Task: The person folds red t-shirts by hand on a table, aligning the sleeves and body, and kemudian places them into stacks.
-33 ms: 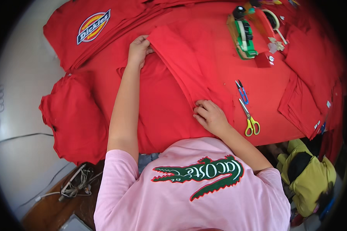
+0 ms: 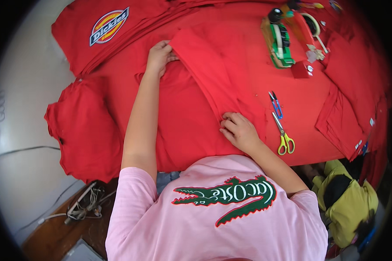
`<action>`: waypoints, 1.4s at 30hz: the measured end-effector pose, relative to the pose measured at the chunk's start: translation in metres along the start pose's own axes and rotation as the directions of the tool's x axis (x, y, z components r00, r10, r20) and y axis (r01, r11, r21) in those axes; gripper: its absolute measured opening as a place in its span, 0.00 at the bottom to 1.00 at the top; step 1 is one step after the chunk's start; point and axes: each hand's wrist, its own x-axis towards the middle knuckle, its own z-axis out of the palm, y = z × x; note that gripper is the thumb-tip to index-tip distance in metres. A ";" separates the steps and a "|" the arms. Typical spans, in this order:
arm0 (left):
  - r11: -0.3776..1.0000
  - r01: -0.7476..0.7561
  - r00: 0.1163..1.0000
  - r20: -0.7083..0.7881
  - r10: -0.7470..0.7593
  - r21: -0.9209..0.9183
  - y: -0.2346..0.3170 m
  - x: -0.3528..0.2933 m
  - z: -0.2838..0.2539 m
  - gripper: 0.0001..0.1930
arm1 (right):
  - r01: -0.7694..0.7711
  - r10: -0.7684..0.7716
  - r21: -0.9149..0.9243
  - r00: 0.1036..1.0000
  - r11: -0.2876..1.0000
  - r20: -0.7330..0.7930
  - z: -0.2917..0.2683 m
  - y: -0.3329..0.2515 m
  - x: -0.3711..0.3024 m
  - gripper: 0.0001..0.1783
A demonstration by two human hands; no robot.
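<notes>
A red garment point(image 2: 204, 71) lies on the red-covered table before me, its upper layer folded over so that a long slanting edge runs between my hands. My left hand point(image 2: 161, 57) pinches the far end of that edge, thumb and fingers closed on the cloth. At the near end, my right hand point(image 2: 240, 132) has its fingers curled onto the same edge. Right of the garment lie blue thread snips point(image 2: 275, 104) and, just nearer, scissors point(image 2: 284, 137) with yellow handles.
Bunched red cloth point(image 2: 85, 130) hangs over the table's left edge. A red garment with an oval badge point(image 2: 109, 27) lies far left. A green tape dispenser point(image 2: 282, 48) stands far right, near folded red garments point(image 2: 344, 117). Someone in a yellow-green top point(image 2: 353, 204) is low at right.
The whole view has shifted slightly. Both hands keep their places on the garment's edge, and the fold looks the same.
</notes>
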 end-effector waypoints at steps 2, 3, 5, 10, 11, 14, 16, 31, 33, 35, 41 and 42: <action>0.999 -0.020 1.000 0.019 0.021 -0.040 -0.008 -0.004 -0.011 0.09 | 0.019 -0.018 -0.022 0.999 1.000 0.049 -0.004 -0.002 0.004 0.14; 0.998 -0.030 0.999 0.032 0.032 -0.064 -0.013 -0.002 -0.014 0.09 | -0.012 0.012 -0.002 1.000 1.000 0.022 -0.011 -0.006 0.007 0.14; 0.999 -0.022 0.998 0.062 0.025 -0.037 -0.018 -0.003 -0.019 0.11 | -0.081 0.083 0.035 0.996 0.996 -0.039 -0.025 -0.011 0.013 0.15; 0.997 -0.017 0.997 0.077 0.023 -0.077 -0.009 -0.011 -0.013 0.09 | -0.200 0.142 -0.182 0.947 0.963 -0.290 -0.056 0.019 0.008 0.18; 0.997 -0.034 0.996 0.075 0.040 -0.076 -0.006 -0.014 -0.012 0.09 | -0.231 0.158 -0.227 0.941 0.946 -0.298 -0.062 0.022 0.005 0.19; 0.980 -0.194 0.981 -0.020 0.195 0.037 -0.002 -0.015 -0.013 0.10 | -0.349 0.297 -0.166 0.915 0.923 -0.273 -0.065 0.034 -0.008 0.16; 0.880 -0.393 0.883 -0.158 0.442 0.267 -0.013 -0.008 -0.017 0.12 | -0.383 0.344 -0.052 0.874 0.922 -0.343 -0.060 0.033 -0.011 0.14; 0.384 -0.340 0.862 0.122 0.491 0.858 0.000 0.014 0.181 0.23 | -0.317 0.318 0.075 0.849 0.945 -0.422 -0.058 0.003 -0.008 0.12; 0.463 -0.405 0.826 0.098 0.555 0.788 -0.008 0.027 0.156 0.19 | -0.226 0.253 0.114 0.896 0.967 -0.366 -0.056 -0.009 -0.009 0.11; 0.765 -0.346 0.921 0.040 0.388 0.543 -0.028 0.043 0.117 0.18 | -0.124 0.181 0.213 0.945 0.969 -0.274 -0.045 -0.021 -0.008 0.11; 0.796 -0.323 0.937 0.056 0.345 0.511 -0.005 -0.018 0.136 0.44 | -0.059 0.060 0.407 0.998 0.911 0.012 0.001 -0.026 0.002 0.07; 0.723 -0.351 0.919 0.069 0.389 0.595 -0.011 -0.022 0.134 0.45 | -0.023 -0.008 0.372 0.997 0.928 0.082 0.006 -0.022 0.004 0.07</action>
